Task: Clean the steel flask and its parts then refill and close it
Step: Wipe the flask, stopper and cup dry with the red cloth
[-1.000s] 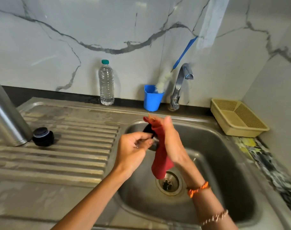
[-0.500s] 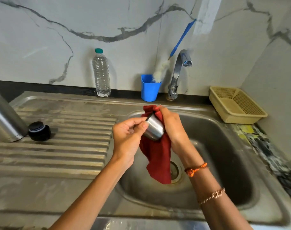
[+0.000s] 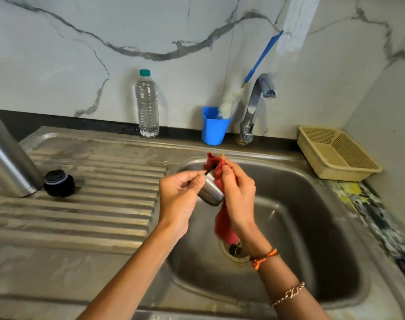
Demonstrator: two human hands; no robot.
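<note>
Cup: a small steel flask cup is held tilted over the sink basin, its mouth turned up and away toward the cloth.
Left hand: the left hand grips the cup's side, fingers and thumb curled round it.
Right hand: the right hand pinches a red cloth bunched at the cup's mouth; the cloth's tail hangs down toward the drain.
Step in hand: judged to be wiping or drying the inside of the cup.
Flask body: the steel flask stands on the ribbed draining board at the far left, partly cut off by the frame edge.
Stopper: a black inner cap sits just beside the flask's base, on the board.
Risk, cup: the smooth steel may be wet, so it could slip from the left hand's hold and drop into the basin.
Risk, cloth: the loose tail hangs close above the drain and could pick up grime there, soiling the cup again.
Risk, flask: it stands on ridged metal, so a careless elbow could topple it.
Around: a water bottle, a blue holder with a bottle brush, the tap and a beige basket line the back and right.
In the way: nothing blocks the reach to the flask or cap.
</note>
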